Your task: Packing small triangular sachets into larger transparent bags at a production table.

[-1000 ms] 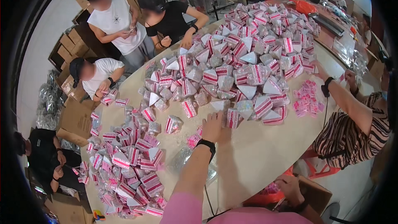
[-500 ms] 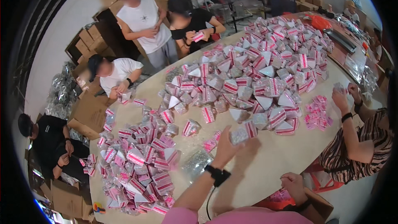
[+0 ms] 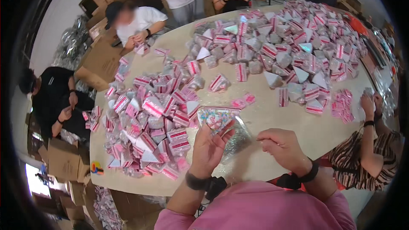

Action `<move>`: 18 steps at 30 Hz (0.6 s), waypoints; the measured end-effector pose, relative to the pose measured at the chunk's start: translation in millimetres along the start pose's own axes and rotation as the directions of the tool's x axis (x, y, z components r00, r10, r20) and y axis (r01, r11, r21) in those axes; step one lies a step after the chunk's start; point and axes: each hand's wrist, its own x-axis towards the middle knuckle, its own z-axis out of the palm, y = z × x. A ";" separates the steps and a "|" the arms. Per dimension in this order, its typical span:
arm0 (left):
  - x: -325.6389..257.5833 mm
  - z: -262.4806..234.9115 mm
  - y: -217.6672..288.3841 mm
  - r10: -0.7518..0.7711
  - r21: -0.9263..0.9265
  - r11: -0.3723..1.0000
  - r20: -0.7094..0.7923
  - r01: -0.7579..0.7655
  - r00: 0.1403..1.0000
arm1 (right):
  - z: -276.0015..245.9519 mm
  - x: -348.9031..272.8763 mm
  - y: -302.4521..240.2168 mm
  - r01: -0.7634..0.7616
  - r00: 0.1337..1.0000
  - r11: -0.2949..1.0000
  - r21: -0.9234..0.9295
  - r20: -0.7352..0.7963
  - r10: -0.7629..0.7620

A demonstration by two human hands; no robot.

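My left hand [image 3: 208,150] is closed on a wedge-shaped toy cake slice [image 3: 215,118], pale with coloured sprinkles on its face. Beneath that hand, a clear plastic bag [image 3: 237,138] lies flat on the table. My right hand [image 3: 284,150] hovers to the right of the bag, fingers curled and pinched together; whether anything is between them is hidden. A few small pink packets [image 3: 243,100] lie just beyond the cake slice. Left of my left hand is a heap of wrapped cake slices [image 3: 149,123] with pink-and-white striped sides.
A larger heap of wrapped slices [image 3: 277,51] covers the table's far side. Pink packets [image 3: 342,105] are piled at the right. Several people work around the table [image 3: 272,115]. Open cardboard boxes [image 3: 64,159] stand at the left, and a tape roll [image 3: 97,168] lies at the table's left edge.
My left hand has drawn back toward me with the cake slice, turning its sprinkled face into view. My right hand has risen from beside the box below the table edge to above the table.
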 end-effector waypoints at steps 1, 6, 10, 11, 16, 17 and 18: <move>-6.0 -1.3 5.5 0.067 0.028 0.997 -0.030 -0.066 0.997 | 10.2 7.3 -9.4 0.118 0.993 0.991 -0.062 0.007 -0.118; -28.7 -15.3 28.1 0.293 0.094 0.954 -0.081 -0.285 0.953 | 52.6 37.5 -42.8 0.416 0.909 0.860 -0.296 0.116 -0.400; -40.1 -17.6 38.2 0.361 0.082 0.932 -0.109 -0.353 0.926 | 75.2 49.0 -49.6 0.484 0.875 0.815 -0.319 0.168 -0.454; -42.1 -18.3 38.9 0.372 0.084 0.928 -0.117 -0.364 0.921 | 79.3 50.9 -49.8 0.507 0.862 0.799 -0.324 0.166 -0.480; -49.8 -19.7 43.6 0.433 0.114 0.900 -0.121 -0.421 0.893 | 95.1 59.8 -59.2 0.547 0.837 0.766 -0.337 0.200 -0.510; -51.4 -18.6 43.0 0.450 0.126 0.892 -0.135 -0.435 0.883 | 96.8 61.2 -60.4 0.559 0.829 0.753 -0.347 0.207 -0.519; -52.6 -16.3 43.1 0.468 0.142 0.882 -0.142 -0.450 0.872 | 98.0 62.6 -61.0 0.559 0.829 0.756 -0.341 0.212 -0.518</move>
